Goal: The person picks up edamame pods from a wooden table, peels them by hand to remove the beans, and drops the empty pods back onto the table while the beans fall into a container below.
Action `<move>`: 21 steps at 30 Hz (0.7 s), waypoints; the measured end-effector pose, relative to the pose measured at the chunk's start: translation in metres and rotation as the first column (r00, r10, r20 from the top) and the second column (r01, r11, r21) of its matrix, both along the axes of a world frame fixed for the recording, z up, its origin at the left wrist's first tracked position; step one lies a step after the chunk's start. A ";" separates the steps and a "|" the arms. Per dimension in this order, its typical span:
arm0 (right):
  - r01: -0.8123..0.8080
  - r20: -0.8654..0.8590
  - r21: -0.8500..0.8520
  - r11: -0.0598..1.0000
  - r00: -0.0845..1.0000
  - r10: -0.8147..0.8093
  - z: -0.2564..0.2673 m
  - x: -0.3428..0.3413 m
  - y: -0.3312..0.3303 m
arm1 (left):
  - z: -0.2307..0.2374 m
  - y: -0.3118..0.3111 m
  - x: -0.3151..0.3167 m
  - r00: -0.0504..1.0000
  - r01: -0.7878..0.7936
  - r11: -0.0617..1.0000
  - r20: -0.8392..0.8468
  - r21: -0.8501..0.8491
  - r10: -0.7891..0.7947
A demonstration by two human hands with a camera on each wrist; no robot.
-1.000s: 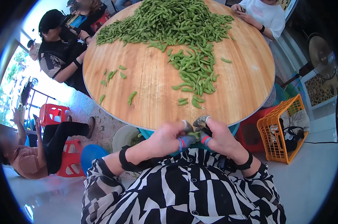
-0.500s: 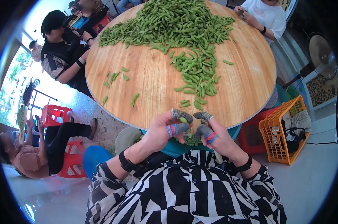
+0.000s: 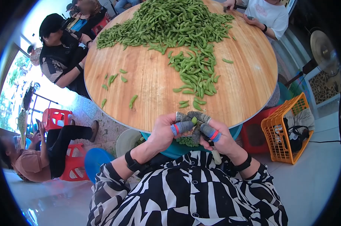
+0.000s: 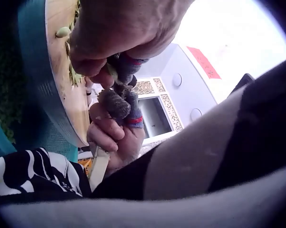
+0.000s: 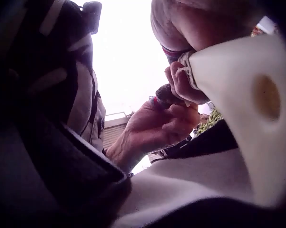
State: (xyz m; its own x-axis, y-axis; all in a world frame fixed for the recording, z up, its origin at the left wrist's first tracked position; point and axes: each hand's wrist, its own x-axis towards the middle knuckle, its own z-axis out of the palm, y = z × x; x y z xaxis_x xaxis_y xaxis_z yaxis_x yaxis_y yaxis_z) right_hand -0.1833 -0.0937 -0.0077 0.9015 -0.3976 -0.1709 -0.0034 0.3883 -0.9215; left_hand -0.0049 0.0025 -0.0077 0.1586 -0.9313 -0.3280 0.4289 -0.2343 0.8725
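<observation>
Currently pinched: a slim green bean pod, mostly hidden, its tip rising between the grey cloth-covered fingers of the left hand.
Right hand: fingers meeting the left ones; lower fingers curled round a white tapering plastic handle with a round hole, its other end hidden.
Teal tub: below the fingers, partly covered by them, small green beans showing inside.
Round wooden desk: just beyond the fingers; its heap of green pods farther off, cut off at the top.
Red rectangular sign: well beyond the fingers, marks too blurred to read.
</observation>
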 end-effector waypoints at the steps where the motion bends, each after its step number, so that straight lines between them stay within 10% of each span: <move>1: 0.002 0.000 0.000 1.000 1.000 -0.002 -0.001 -0.001 -0.001 | 0.000 -0.001 -0.002 1.000 0.002 1.000 0.000 0.000 -0.002; 13: 0.069 0.037 -0.208 0.976 0.997 -0.063 -0.003 0.001 0.001 | -0.010 -0.002 0.000 1.000 -0.021 0.992 0.017 -0.123 0.023; 19: -0.045 0.099 0.036 0.998 0.994 0.041 -0.004 -0.006 -0.008 | -0.012 -0.006 -0.001 0.925 0.019 0.996 -0.376 -0.088 -0.051; 21: -0.022 -0.010 -0.243 0.970 1.000 0.020 0.004 -0.005 -0.007 | -0.016 -0.007 -0.001 0.975 0.029 0.989 -0.213 -0.148 -0.061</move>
State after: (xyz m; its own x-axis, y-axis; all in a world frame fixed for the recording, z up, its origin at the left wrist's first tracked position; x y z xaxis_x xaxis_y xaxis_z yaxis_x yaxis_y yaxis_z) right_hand -0.1884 -0.1004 -0.0039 0.9091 -0.4092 -0.0781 -0.0162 0.1524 -0.9882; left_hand -0.0060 -0.0045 -0.0233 0.0553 -0.9755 -0.2129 0.6033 -0.1372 0.7856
